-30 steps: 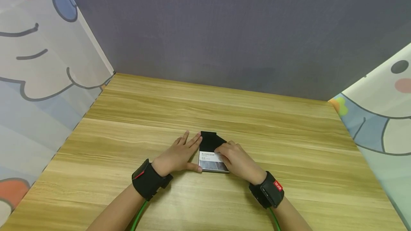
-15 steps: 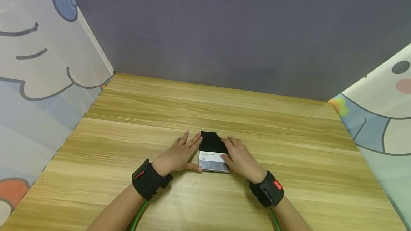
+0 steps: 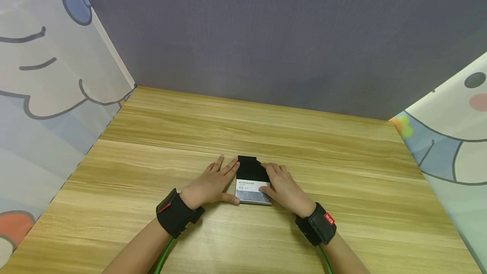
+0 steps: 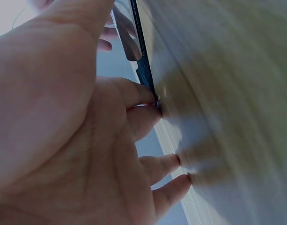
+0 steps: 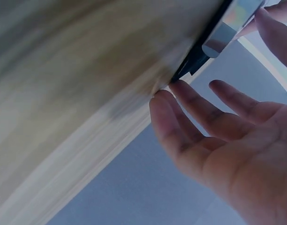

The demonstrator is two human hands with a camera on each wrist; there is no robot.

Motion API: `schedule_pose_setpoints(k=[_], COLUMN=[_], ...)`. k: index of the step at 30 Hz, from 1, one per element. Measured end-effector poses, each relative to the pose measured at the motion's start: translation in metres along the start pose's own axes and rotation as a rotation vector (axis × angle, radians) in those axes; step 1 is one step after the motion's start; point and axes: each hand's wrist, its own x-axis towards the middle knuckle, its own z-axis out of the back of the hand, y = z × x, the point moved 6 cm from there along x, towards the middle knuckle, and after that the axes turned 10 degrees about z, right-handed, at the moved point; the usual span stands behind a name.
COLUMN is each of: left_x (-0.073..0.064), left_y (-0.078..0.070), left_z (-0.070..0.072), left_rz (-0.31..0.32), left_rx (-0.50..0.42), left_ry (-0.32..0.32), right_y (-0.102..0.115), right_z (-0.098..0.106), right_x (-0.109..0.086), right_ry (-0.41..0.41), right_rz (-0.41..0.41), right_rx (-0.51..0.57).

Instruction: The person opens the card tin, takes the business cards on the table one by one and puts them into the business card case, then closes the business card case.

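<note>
On the table lies a flat card holder (image 3: 251,198) with a clear lower front, a white printed strip and a black upper part (image 3: 249,170) that ends in a short tab. My left hand (image 3: 209,185) rests along its left side with fingers spread, thumb at the lower left corner. In the left wrist view two fingertips meet the black edge (image 4: 144,75) and the others touch the wood. My right hand (image 3: 286,187) lies at the right side, thumb over the clear face, fingers at the black edge and hiding it. Its fingertips (image 5: 161,101) reach the tabletop.
The wooden table (image 3: 182,130) runs back to a grey panel (image 3: 243,37). Cartoon-printed sheets (image 3: 45,75) stand on both sides. Black wrist straps (image 3: 176,214) with green cords are worn on both wrists.
My right hand has shifted slightly rightward; its curled fingers have straightened along the holder's right edge, and the thumb has slid a little left over the front. Left hand and holder stay put.
</note>
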Motion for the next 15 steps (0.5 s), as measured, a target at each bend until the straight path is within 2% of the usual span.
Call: schedule_pose_setpoints(k=[9, 15], left_x=[-0.0006, 0.0011], left_y=[0.0004, 0.0011], left_z=[0.0007, -0.0001], left_rz=[0.009, 0.034], left_rx=[-0.015, -0.032], left_ry=[0.011, 0.016], right_y=[0.0012, 0.0003], right_z=[-0.0001, 0.0014], right_x=[-0.0001, 0.0002], right_ry=[-0.017, -0.03], right_rz=[0.009, -0.022], right_rx=[0.059, 0.095])
